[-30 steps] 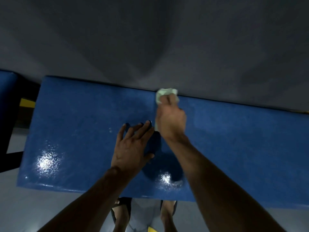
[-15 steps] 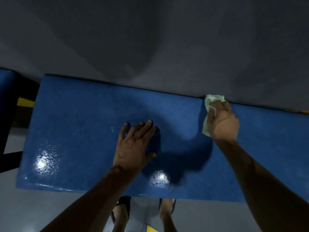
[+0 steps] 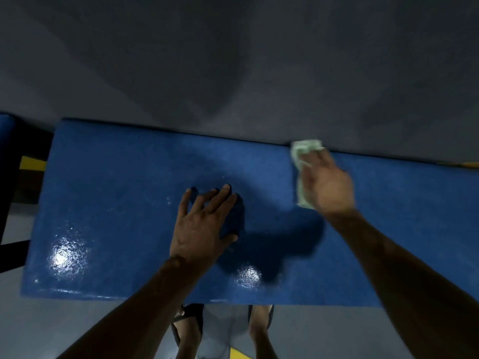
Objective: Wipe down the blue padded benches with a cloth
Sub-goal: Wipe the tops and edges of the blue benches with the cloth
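Note:
A long blue padded bench [image 3: 116,203] with a glossy, damp-looking top runs across the view against a grey wall. My right hand [image 3: 326,182] holds a crumpled pale green cloth [image 3: 303,149] and presses it onto the bench at its far edge, right of centre. The hand is motion-blurred and the cloth sticks out past the fingertips and along the thumb side. My left hand [image 3: 202,224] lies flat on the middle of the bench with its fingers spread, holding nothing.
A grey wall [image 3: 233,60] rises directly behind the bench. The end of another blue bench [image 3: 5,130] and a yellow frame part [image 3: 32,163] show at the far left. My sandalled feet [image 3: 189,325] stand on the grey floor below the near edge.
My right hand swept the cloth to the right along the bench's far edge, from the middle to right of centre. My left hand stayed planted in place.

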`<state>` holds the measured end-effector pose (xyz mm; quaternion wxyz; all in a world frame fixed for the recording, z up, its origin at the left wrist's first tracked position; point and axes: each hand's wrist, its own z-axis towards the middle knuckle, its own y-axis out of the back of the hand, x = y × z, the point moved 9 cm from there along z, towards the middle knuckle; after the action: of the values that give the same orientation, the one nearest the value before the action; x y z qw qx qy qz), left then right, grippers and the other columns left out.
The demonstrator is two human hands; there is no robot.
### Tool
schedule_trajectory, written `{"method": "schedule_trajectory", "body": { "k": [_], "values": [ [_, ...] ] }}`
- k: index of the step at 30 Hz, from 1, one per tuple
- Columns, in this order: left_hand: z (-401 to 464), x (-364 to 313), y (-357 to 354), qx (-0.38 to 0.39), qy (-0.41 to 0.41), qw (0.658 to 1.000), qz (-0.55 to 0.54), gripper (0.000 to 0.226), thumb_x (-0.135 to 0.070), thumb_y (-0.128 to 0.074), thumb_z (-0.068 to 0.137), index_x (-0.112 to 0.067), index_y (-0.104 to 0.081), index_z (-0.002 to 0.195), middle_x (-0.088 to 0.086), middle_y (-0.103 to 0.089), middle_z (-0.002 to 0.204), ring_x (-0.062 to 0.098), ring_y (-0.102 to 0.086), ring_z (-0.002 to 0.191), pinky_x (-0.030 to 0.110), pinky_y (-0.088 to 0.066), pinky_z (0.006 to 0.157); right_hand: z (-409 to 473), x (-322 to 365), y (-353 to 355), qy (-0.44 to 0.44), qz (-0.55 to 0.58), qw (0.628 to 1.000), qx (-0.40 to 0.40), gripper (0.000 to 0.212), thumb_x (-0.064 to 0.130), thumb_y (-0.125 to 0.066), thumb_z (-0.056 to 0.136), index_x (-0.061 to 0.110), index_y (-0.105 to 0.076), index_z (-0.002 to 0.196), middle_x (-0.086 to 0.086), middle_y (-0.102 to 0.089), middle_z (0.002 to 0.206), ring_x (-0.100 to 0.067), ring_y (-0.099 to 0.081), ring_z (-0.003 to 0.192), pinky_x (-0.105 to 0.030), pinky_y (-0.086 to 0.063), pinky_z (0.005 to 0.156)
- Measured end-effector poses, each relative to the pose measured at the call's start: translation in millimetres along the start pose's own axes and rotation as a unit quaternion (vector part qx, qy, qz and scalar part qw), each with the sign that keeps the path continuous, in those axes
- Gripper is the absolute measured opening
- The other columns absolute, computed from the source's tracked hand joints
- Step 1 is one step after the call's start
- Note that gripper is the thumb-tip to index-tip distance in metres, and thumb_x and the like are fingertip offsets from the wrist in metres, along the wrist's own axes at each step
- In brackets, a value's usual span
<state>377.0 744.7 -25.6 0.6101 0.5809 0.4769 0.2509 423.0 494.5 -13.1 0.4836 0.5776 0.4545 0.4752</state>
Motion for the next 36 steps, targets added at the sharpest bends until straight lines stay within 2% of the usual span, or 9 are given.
{"method": "schedule_trajectory", "body": {
  "k": [4,8,11,15,19,25,29,33,36],
  "values": [
    [-0.6,1.3,-0.3,-0.006,0.003,1.000,-0.010,0.093,-0.050,-0.087,0.060,-0.024,-0.051,0.142,-0.005,-0.047,0.151,0.022,-0.051,0.131,0.056,-0.027,0.113,-37.3,-83.0,16.5,-0.122,-0.006,0.992,-0.027,0.043,0.038,-0.033,0.092,0.012,-0.057,0.116,-0.016,-0.054,0.120,-0.043,-0.061,0.083,-0.045,-0.052,0.068],
    [-1.3,2.4,-3.6,0.017,0.013,1.000,-0.010,0.093,-0.052,-0.085,0.063,-0.026,-0.048,0.144,-0.006,-0.044,0.153,0.022,-0.048,0.134,0.056,-0.027,0.114,-52.4,-45.1,0.4,-0.199,0.057,0.977,-0.053,0.033,0.026,-0.045,0.088,0.010,-0.060,0.113,-0.016,-0.055,0.126,-0.042,-0.061,0.088,-0.042,-0.049,0.067],
    [-1.6,3.9,-6.3,0.048,0.022,0.999,-0.003,0.092,-0.054,-0.079,0.069,-0.028,-0.041,0.148,-0.009,-0.037,0.157,0.020,-0.042,0.139,0.054,-0.021,0.118,-49.9,39.6,-10.9,-0.133,0.098,0.985,-0.054,0.033,0.015,-0.053,0.082,0.009,-0.061,0.114,-0.015,-0.059,0.124,-0.040,-0.064,0.079,-0.041,-0.053,0.059],
    [-2.3,1.3,-2.4,0.047,0.029,0.998,-0.002,0.085,-0.059,-0.071,0.074,-0.030,-0.041,0.148,-0.009,-0.039,0.156,0.019,-0.041,0.139,0.054,-0.020,0.119,-56.7,134.9,-17.7,0.013,0.105,0.994,0.002,0.013,0.016,-0.055,0.090,0.014,-0.057,0.102,-0.007,-0.056,0.113,-0.031,-0.061,0.062,-0.039,-0.053,0.049],
    [-1.0,2.8,-3.4,0.061,0.029,0.998,0.007,0.089,-0.057,-0.075,0.070,-0.029,-0.043,0.147,-0.009,-0.039,0.156,0.020,-0.042,0.139,0.053,-0.017,0.119,-55.5,102.6,-17.9,0.063,0.046,0.996,0.031,0.024,0.019,-0.058,0.089,0.016,-0.058,0.113,-0.007,-0.057,0.118,-0.033,-0.062,0.061,-0.039,-0.053,0.047],
    [-0.7,4.1,-5.4,0.075,0.029,0.997,0.008,0.090,-0.060,-0.073,0.072,-0.030,-0.038,0.150,-0.012,-0.031,0.159,0.016,-0.036,0.142,0.048,-0.007,0.121,-73.5,-31.8,0.4,-0.106,0.004,0.994,-0.001,0.038,0.035,-0.033,0.095,0.015,-0.056,0.117,-0.011,-0.053,0.121,-0.038,-0.062,0.073,-0.034,-0.042,0.058],
    [-0.1,4.1,-4.9,0.081,0.028,0.996,0.002,0.088,-0.059,-0.071,0.075,-0.030,-0.036,0.151,-0.012,-0.028,0.161,0.017,-0.032,0.144,0.050,-0.007,0.122,-86.3,-2.1,-8.9,-0.208,0.059,0.976,-0.033,0.024,0.018,-0.052,0.091,0.010,-0.057,0.114,-0.014,-0.052,0.123,-0.042,-0.061,0.073,-0.038,-0.044,0.056],
    [1.6,5.5,-5.2,0.085,0.025,0.996,-0.012,0.089,-0.059,-0.073,0.072,-0.028,-0.040,0.149,-0.009,-0.032,0.159,0.021,-0.034,0.143,0.054,-0.013,0.120,-101.8,95.9,-21.9,-0.095,0.087,0.991,-0.023,0.024,0.023,-0.048,0.087,0.014,-0.057,0.108,-0.011,-0.056,0.118,-0.033,-0.058,0.056,-0.035,-0.048,0.042],
    [-0.2,4.1,-4.5,0.084,0.018,0.996,-0.019,0.089,-0.058,-0.072,0.074,-0.025,-0.039,0.150,-0.008,-0.031,0.160,0.020,-0.032,0.144,0.055,-0.014,0.120,-111.9,120.4,-17.1,0.025,0.072,0.997,-0.001,0.021,0.023,-0.054,0.089,0.017,-0.057,0.108,-0.006,-0.057,0.110,-0.027,-0.059,0.058,-0.031,-0.045,0.043]
  ]
}}
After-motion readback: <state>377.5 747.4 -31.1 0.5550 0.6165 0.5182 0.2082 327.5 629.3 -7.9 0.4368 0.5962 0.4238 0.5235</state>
